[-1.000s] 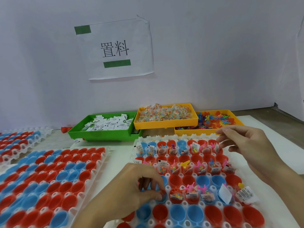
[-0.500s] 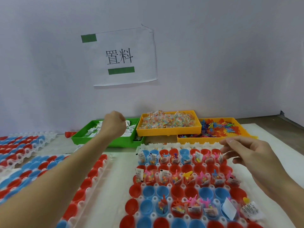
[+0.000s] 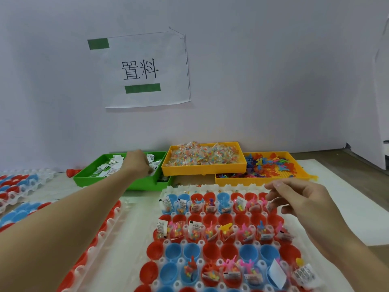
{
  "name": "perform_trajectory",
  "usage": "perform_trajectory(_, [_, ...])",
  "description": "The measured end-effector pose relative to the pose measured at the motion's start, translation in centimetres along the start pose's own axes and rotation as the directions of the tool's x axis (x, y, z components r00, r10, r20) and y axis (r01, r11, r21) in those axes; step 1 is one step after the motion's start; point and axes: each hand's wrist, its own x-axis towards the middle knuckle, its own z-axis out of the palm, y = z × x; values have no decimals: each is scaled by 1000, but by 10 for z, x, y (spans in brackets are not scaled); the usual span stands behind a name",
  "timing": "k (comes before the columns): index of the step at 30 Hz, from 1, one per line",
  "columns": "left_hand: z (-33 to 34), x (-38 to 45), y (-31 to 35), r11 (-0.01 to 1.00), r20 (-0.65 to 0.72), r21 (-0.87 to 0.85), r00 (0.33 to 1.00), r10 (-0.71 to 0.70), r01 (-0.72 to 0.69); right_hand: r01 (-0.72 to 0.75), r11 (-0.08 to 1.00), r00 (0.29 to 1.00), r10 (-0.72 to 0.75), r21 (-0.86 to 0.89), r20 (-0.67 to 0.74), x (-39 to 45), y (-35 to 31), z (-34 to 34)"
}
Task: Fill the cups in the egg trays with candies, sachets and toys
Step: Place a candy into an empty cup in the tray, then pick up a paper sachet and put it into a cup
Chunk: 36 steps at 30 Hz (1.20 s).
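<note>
On white paper, ribbed plastic egg tray (image 3: 168,188) holds glossy round cups (image 3: 210,251).

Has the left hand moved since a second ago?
Yes. The left hand went from the near cups of the egg tray forward into the green bin of sachets.

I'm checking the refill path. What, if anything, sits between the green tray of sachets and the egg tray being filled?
Nothing visible does. Only bare table separates the green tray from the egg tray; the left hand is already inside the green tray among the sachets.
</note>
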Motion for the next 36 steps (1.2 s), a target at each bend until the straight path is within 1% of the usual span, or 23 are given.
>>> perform_trajectory(3, [-4, -1, 0, 996, -77, -89, 997, -2, -5, 5, 1000, 1000, -5, 11, 5, 0, 0, 0])
perform_trajectory(5, [-7, -2, -1, 992, -102, -123, 995, -2, -11, 8, 1000, 1000, -8, 9, 8, 0, 0, 0])
perform_trajectory(11, [-13, -6, -6, 991, -105, -123, 994, 32, -45, 6, 1000, 1000, -6, 16, 15, -2, -1, 1])
perform_trajectory(18, [-19, -6, -10, 994, -92, -107, 996, 7, -17, -4, 1000, 1000, 4, 11, 11, -2, -2, 1])
perform_trajectory(22, [-19, -4, -11, 993, -118, -114, 993, -5, -8, -3, 1000, 1000, 3, 12, 12, -2, -2, 2])
perform_trajectory(28, [-14, 5, -16, 985, -140, -174, 990, -28, 4, -1, 1000, 1000, 1, 14, 12, -1, -1, 2])
perform_trajectory(34, [-12, 9, -16, 991, -211, -131, 977, -40, 12, 8, 999, 1000, -9, 41, 28, -2, -2, 0])
perform_trajectory(36, [-11, 8, -15, 992, -177, -127, 984, -33, 10, 8, 999, 999, -9, 45, 32, -2, -3, 0])
